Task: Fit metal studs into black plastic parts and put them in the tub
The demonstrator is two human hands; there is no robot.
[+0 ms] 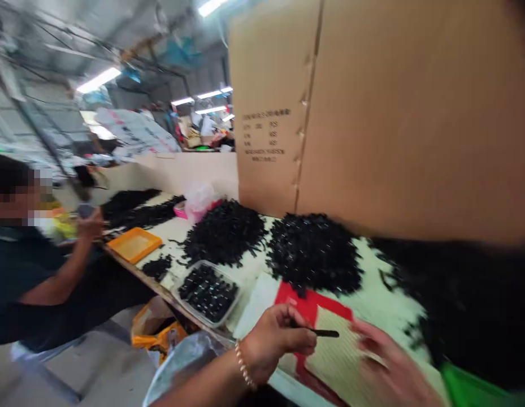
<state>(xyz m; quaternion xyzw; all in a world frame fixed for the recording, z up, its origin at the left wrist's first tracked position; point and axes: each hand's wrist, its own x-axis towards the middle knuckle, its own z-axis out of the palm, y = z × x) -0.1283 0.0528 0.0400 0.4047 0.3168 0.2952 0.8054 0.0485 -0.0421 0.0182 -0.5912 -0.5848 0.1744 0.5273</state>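
My left hand, with a beaded bracelet at the wrist, is closed and pinches a thin dark strip between thumb and fingers. The strip's free end points right, toward my other hand. A little apart from it, my right hand is smeared by motion, its fingers curved and apart with nothing visible in them. Below both hands lie a red sheet and a pale ribbed mat. Just beyond stands a heap of small black pieces.
A clear tub of black pieces sits left, near another black heap and an orange tray. Tall cardboard walls the back. A dark mass and green container lie right. A co-worker sits left.
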